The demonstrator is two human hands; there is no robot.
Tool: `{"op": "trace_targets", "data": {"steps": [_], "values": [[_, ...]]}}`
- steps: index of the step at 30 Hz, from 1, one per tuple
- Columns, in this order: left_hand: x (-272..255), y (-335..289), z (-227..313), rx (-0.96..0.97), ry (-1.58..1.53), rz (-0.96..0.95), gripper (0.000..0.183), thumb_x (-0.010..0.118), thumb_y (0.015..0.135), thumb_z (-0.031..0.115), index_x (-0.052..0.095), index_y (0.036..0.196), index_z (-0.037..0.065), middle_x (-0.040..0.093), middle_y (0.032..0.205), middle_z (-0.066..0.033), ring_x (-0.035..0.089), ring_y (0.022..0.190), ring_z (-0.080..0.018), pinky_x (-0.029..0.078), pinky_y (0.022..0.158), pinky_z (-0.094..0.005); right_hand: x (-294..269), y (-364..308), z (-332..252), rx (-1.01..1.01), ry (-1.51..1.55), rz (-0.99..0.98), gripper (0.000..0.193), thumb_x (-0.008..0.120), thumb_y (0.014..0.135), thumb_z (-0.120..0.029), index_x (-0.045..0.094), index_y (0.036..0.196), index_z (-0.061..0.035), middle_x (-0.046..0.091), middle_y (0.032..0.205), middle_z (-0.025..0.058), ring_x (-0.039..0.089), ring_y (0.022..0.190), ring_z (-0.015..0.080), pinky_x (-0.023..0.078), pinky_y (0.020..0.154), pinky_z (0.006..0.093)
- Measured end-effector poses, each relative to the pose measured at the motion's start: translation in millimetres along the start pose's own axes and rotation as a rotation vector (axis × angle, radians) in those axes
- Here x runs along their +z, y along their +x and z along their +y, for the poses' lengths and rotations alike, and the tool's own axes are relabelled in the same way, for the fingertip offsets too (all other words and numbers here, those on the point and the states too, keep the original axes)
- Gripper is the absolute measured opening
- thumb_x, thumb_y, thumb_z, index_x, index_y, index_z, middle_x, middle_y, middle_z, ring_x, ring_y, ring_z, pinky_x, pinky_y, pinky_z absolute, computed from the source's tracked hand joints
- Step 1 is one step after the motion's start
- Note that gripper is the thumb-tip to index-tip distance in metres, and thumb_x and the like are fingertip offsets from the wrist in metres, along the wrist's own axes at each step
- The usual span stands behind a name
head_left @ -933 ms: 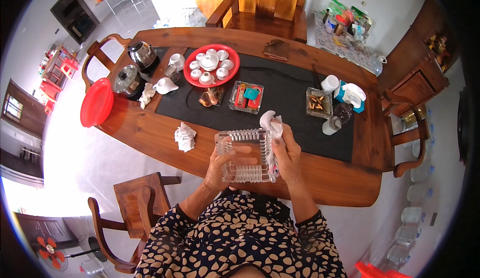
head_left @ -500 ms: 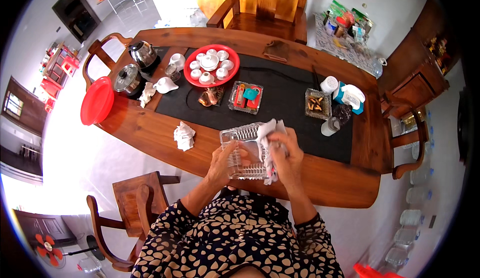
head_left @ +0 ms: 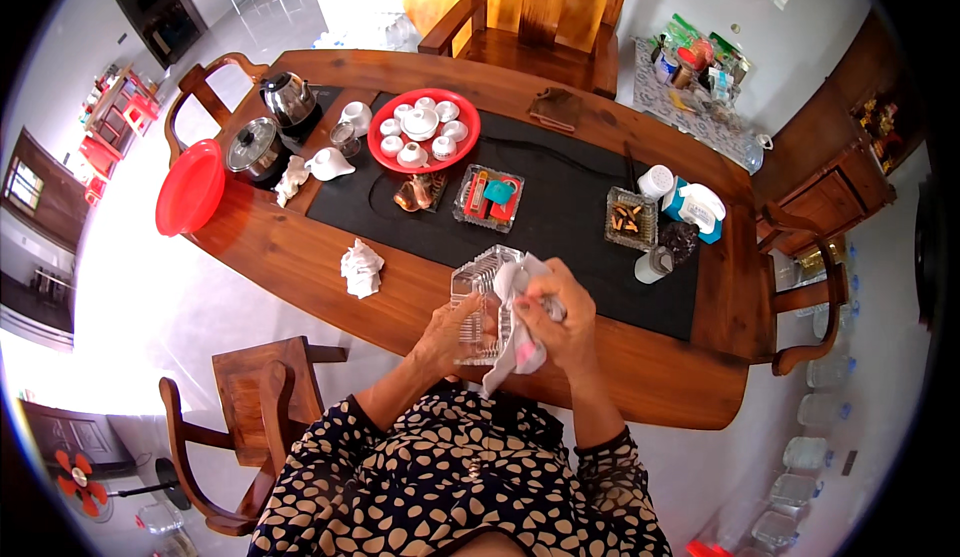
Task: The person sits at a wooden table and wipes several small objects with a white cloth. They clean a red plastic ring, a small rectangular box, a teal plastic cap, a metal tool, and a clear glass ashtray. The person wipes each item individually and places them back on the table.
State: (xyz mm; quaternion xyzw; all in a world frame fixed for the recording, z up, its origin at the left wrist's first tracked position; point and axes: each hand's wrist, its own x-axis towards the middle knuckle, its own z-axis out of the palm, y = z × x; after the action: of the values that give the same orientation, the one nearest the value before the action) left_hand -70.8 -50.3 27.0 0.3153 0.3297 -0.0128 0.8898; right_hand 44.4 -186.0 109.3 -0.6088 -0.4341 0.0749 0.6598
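Observation:
My left hand (head_left: 447, 337) grips a clear ribbed plastic or glass box (head_left: 478, 287) by its left side, thumb over the rim and fingers showing through the wall. The box is tilted, held above the table's near edge. Bunched in my right hand (head_left: 562, 319) is a whitish cloth or tissue (head_left: 520, 342) with a pink patch, pressed against the box's right side; its tail hangs below. Just beyond the box lies a glass tray (head_left: 488, 199) with red and teal items. A crumpled white tissue (head_left: 361, 268) rests on the wood to the left.
A red tray (head_left: 424, 131) of white teacups stands mid-table. To its left are a kettle (head_left: 289, 103), a lidded pot (head_left: 255, 149) and a red basin (head_left: 190, 189). At right sit a glass ashtray (head_left: 631, 219), a tissue pack (head_left: 694, 209) and a jar (head_left: 654, 265). A wooden chair (head_left: 262, 397) stands near left.
The box has turned and tilted, showing narrower now. My right hand has shifted slightly left and down with the cloth, which hangs lower. The whole view has moved a little.

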Motion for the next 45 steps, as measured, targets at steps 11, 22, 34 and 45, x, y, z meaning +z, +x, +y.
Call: {"op": "trace_targets", "data": {"steps": [11, 22, 34, 45], "values": [[-7, 20, -9, -0.015, -0.224, 0.024, 0.027, 0.055, 0.095, 0.032, 0.058, 0.098, 0.005, 0.061, 0.077, -0.0054, 0.061, 0.063, -0.0176, 0.055, 0.056, -0.0319, 10, -7, 6, 0.03, -0.047, 0.022, 0.024, 0.063, 0.085, -0.009, 0.063, 0.108, -0.0041, 0.052, 0.108, 0.0119, 0.054, 0.095, 0.0199, 0.044, 0.082, 0.0304], [-18, 25, 2, -0.053, -0.131, -0.092, 0.033, 0.048, 0.097, 0.028, 0.051, 0.116, 0.001, 0.066, 0.094, -0.0123, 0.067, 0.077, -0.0237, 0.059, 0.064, -0.0348, -46, -20, 9, 0.319, 0.14, 0.766, 0.042, 0.064, 0.088, -0.011, 0.046, 0.127, -0.0056, 0.056, 0.113, 0.0089, 0.058, 0.094, 0.0151, 0.051, 0.081, 0.0278], [9, -4, 2, -0.13, 0.125, 0.047, 0.026, 0.055, 0.094, 0.033, 0.054, 0.102, 0.008, 0.062, 0.077, -0.0067, 0.063, 0.06, -0.0188, 0.056, 0.051, -0.0311, -7, -31, -9, 0.035, -0.116, 0.056, 0.031, 0.076, 0.071, -0.004, 0.064, 0.099, -0.0024, 0.052, 0.114, 0.0135, 0.057, 0.1, 0.0209, 0.047, 0.082, 0.0294], [18, -16, -4, -0.244, 0.035, -0.189, 0.038, 0.053, 0.095, 0.032, 0.056, 0.116, 0.0, 0.066, 0.101, -0.012, 0.066, 0.084, -0.0208, 0.058, 0.07, -0.0357, -12, -5, 39, 0.417, 0.854, 0.179, 0.016, 0.064, 0.086, -0.008, 0.06, 0.101, -0.0035, 0.066, 0.095, 0.0126, 0.067, 0.091, 0.0253, 0.054, 0.078, 0.0291]]}}
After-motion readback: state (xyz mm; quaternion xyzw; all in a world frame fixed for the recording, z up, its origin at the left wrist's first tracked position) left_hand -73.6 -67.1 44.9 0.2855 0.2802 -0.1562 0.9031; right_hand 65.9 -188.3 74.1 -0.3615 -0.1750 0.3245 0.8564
